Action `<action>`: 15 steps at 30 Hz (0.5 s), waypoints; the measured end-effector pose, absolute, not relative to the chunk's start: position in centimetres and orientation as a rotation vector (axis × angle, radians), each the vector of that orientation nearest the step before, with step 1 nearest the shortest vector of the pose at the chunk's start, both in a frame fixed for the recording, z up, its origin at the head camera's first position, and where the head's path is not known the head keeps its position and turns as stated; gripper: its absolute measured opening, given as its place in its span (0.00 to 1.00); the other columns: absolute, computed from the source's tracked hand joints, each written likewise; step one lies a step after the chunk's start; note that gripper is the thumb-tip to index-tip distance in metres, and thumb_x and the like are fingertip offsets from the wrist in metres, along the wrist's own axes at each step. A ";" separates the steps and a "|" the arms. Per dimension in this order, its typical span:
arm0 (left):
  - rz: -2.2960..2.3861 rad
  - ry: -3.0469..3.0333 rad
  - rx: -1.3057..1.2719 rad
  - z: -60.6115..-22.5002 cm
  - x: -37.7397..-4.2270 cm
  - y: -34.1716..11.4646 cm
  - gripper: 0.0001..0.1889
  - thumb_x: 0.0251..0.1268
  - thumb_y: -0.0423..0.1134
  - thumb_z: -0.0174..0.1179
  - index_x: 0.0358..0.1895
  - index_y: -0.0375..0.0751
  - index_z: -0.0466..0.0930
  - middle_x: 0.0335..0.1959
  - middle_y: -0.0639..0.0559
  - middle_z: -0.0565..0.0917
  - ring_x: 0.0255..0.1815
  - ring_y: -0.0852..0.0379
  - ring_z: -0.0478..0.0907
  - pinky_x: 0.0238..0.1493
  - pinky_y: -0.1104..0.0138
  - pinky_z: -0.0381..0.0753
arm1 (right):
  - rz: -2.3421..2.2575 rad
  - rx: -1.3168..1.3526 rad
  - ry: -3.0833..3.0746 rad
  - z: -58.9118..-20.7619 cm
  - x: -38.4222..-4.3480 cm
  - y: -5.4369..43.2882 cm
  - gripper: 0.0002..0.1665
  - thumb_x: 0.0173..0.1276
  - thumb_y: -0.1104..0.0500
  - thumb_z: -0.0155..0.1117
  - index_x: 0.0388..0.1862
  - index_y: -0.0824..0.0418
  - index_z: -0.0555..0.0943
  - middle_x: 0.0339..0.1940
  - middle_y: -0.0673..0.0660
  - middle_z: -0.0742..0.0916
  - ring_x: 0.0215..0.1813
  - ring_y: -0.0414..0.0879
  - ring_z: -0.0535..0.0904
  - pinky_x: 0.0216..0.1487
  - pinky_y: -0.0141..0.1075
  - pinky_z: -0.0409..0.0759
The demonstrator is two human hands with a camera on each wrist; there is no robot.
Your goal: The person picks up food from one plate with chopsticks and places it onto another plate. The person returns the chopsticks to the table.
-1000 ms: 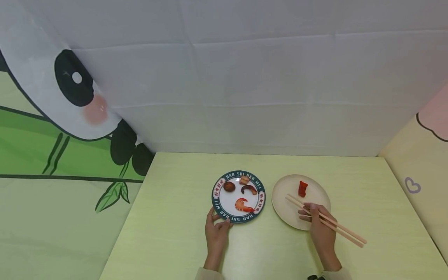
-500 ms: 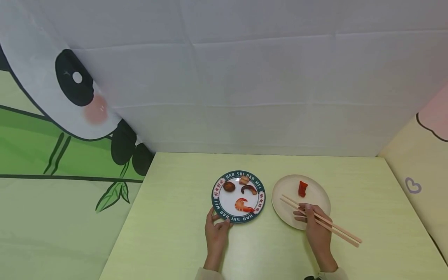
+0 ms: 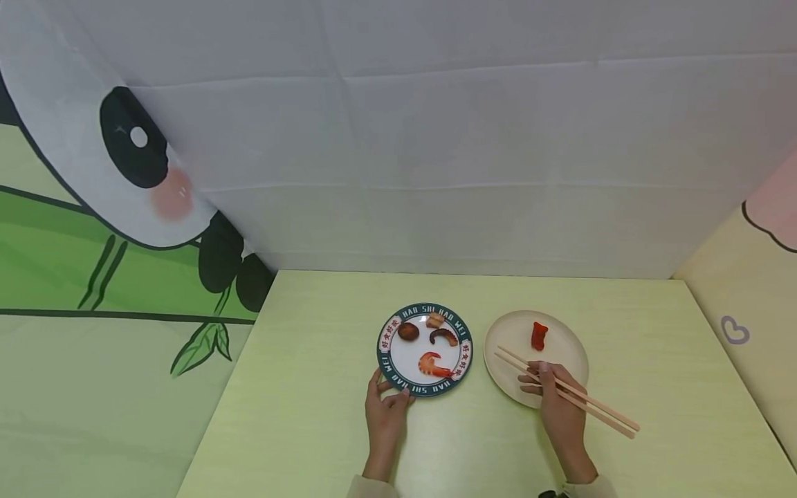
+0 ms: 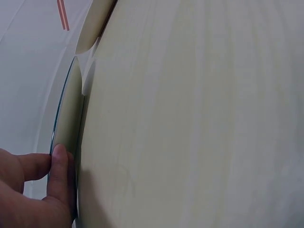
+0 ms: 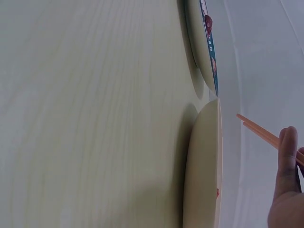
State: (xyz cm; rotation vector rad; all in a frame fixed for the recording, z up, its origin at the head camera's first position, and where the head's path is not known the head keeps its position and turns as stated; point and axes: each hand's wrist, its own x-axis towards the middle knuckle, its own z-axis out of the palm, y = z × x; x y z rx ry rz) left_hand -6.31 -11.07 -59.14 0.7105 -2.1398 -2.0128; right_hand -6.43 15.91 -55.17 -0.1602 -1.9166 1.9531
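Note:
My left hand (image 3: pixel 386 423) grips the near-left rim of a white plate (image 3: pixel 411 351) with a dark green, lettered border. In the left wrist view, finger and thumb meet at the edge of that plate (image 4: pixel 71 109). On it lie a shrimp (image 3: pixel 434 365), a round brown piece (image 3: pixel 407 332), a dark curved piece (image 3: pixel 443 337) and a small tan piece (image 3: pixel 434 320). My right hand (image 3: pixel 562 418) holds a pair of wooden chopsticks (image 3: pixel 604 413), tips slightly apart, above a cream plate (image 3: pixel 507 335). A red piece of food (image 3: pixel 539 336) lies at that plate's far side, beyond the chopsticks.
Both plates stand side by side, a narrow gap between them, on a pale yellow-green table (image 3: pixel 311 346). A grey-white cloth backdrop (image 3: pixel 436 173) rises behind the far edge. Printed cartoon panels flank the left and right sides.
My right hand and the chopsticks have shifted left over the cream plate, more at first than lately. The left hand, both plates and the food have stayed put.

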 end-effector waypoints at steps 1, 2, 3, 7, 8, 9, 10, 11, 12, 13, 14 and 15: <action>-2.010 -2.143 0.712 -59.2 -6.3 -11.1 0.41 0.65 0.19 0.64 0.81 0.31 0.58 0.55 0.34 0.76 0.36 0.55 0.84 0.40 0.66 0.96 | 1.952 -0.158 -1.917 -55.2 -6.4 15.9 0.17 0.84 0.68 0.51 0.45 0.81 0.84 0.34 0.57 0.92 0.33 0.38 0.91 0.34 0.30 0.93; -2.006 -2.146 0.715 -59.2 -6.3 -11.1 0.41 0.66 0.20 0.64 0.81 0.32 0.58 0.55 0.34 0.76 0.36 0.55 0.84 0.40 0.66 0.96 | 1.949 -0.155 -1.919 -55.2 -6.4 15.8 0.17 0.84 0.68 0.51 0.45 0.81 0.84 0.34 0.58 0.92 0.33 0.38 0.91 0.34 0.30 0.93; -2.001 -2.152 0.718 -59.3 -6.4 -11.1 0.41 0.66 0.20 0.64 0.81 0.32 0.59 0.55 0.34 0.75 0.36 0.55 0.84 0.40 0.66 0.96 | 1.951 -0.150 -1.916 -55.2 -6.5 15.8 0.17 0.84 0.69 0.51 0.45 0.81 0.84 0.34 0.58 0.92 0.33 0.38 0.91 0.34 0.31 0.93; -1.983 -2.165 0.714 -59.4 -6.4 -11.1 0.40 0.66 0.20 0.64 0.81 0.32 0.59 0.55 0.34 0.76 0.37 0.55 0.85 0.40 0.65 0.96 | 1.953 -0.134 -1.908 -55.3 -6.5 15.6 0.16 0.84 0.69 0.52 0.45 0.81 0.84 0.34 0.59 0.92 0.34 0.38 0.91 0.33 0.31 0.93; -1.985 -2.163 0.716 -59.4 -6.4 -11.1 0.40 0.66 0.20 0.64 0.81 0.32 0.59 0.55 0.34 0.76 0.37 0.55 0.85 0.40 0.66 0.96 | 1.954 -0.134 -1.910 -55.3 -6.5 15.6 0.17 0.84 0.69 0.51 0.44 0.81 0.84 0.34 0.59 0.92 0.34 0.38 0.91 0.34 0.31 0.93; -1.988 -2.159 0.716 -59.4 -6.4 -11.1 0.40 0.66 0.20 0.64 0.81 0.32 0.59 0.55 0.34 0.76 0.37 0.54 0.85 0.40 0.65 0.96 | 1.960 -0.131 -1.907 -55.4 -6.5 15.5 0.17 0.84 0.69 0.51 0.44 0.81 0.84 0.35 0.59 0.92 0.34 0.38 0.91 0.34 0.31 0.94; -1.990 -2.156 0.716 -59.4 -6.4 -11.0 0.41 0.66 0.20 0.64 0.81 0.32 0.59 0.55 0.34 0.76 0.37 0.54 0.85 0.40 0.65 0.96 | 1.964 -0.130 -1.907 -55.4 -6.5 15.4 0.17 0.84 0.69 0.51 0.44 0.81 0.84 0.35 0.59 0.92 0.34 0.38 0.91 0.34 0.31 0.94; -1.992 -2.155 0.713 -59.3 -6.4 -11.0 0.40 0.66 0.20 0.64 0.81 0.32 0.59 0.55 0.34 0.76 0.37 0.54 0.85 0.40 0.65 0.96 | 1.973 -0.129 -1.904 -55.4 -6.5 15.3 0.17 0.84 0.69 0.51 0.44 0.81 0.84 0.35 0.59 0.92 0.34 0.39 0.91 0.34 0.32 0.94; -1.995 -2.152 0.716 -59.3 -6.4 -11.0 0.41 0.66 0.20 0.64 0.81 0.32 0.59 0.55 0.34 0.76 0.37 0.54 0.84 0.40 0.65 0.96 | 1.983 -0.128 -1.900 -55.4 -6.5 15.3 0.17 0.84 0.69 0.51 0.44 0.82 0.84 0.35 0.59 0.92 0.34 0.39 0.91 0.34 0.32 0.94; -2.002 -2.146 0.722 -59.3 -6.4 -11.0 0.41 0.66 0.20 0.64 0.81 0.33 0.59 0.55 0.34 0.76 0.37 0.54 0.84 0.40 0.65 0.96 | 1.991 -0.132 -1.898 -55.4 -6.4 15.2 0.17 0.84 0.69 0.51 0.44 0.82 0.84 0.35 0.59 0.92 0.34 0.39 0.91 0.34 0.32 0.94; -2.003 -2.146 0.725 -59.3 -6.4 -11.0 0.41 0.66 0.20 0.64 0.81 0.33 0.59 0.55 0.34 0.76 0.36 0.54 0.84 0.40 0.65 0.96 | 1.998 -0.134 -1.897 -55.4 -6.4 15.1 0.17 0.84 0.69 0.51 0.44 0.82 0.84 0.35 0.59 0.92 0.34 0.39 0.91 0.34 0.33 0.94; -2.002 -2.148 0.723 -59.3 -6.4 -11.0 0.41 0.66 0.20 0.64 0.81 0.32 0.59 0.55 0.34 0.76 0.36 0.54 0.84 0.40 0.65 0.96 | 2.004 -0.136 -1.895 -55.5 -6.4 15.0 0.17 0.84 0.69 0.51 0.44 0.82 0.83 0.35 0.59 0.92 0.34 0.39 0.91 0.34 0.33 0.94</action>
